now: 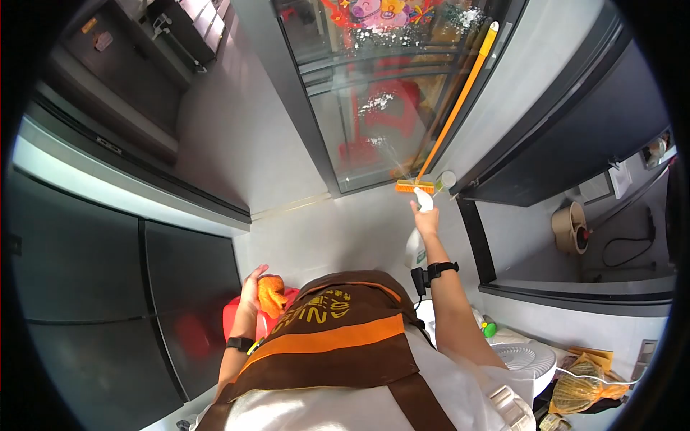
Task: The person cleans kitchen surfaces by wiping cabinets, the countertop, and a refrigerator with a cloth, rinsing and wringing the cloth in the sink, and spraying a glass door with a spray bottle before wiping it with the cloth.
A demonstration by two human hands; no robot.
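My right hand is wrapped round the neck of a white spray bottle, its nozzle pointing at a glass door. A fine spray leaves the nozzle toward the glass, where white foam patches show. In my left hand, at the lower left, is a bunched orange cloth. Just past the nozzle, the orange head of a broom with a yellow-orange handle rests on the floor, the handle leaning by the door frame.
A red container is beside my left hand. Dark cabinet panels stand at the left. On the right are an open dark door and a beige bucket. A white fan and bagged items lie lower right.
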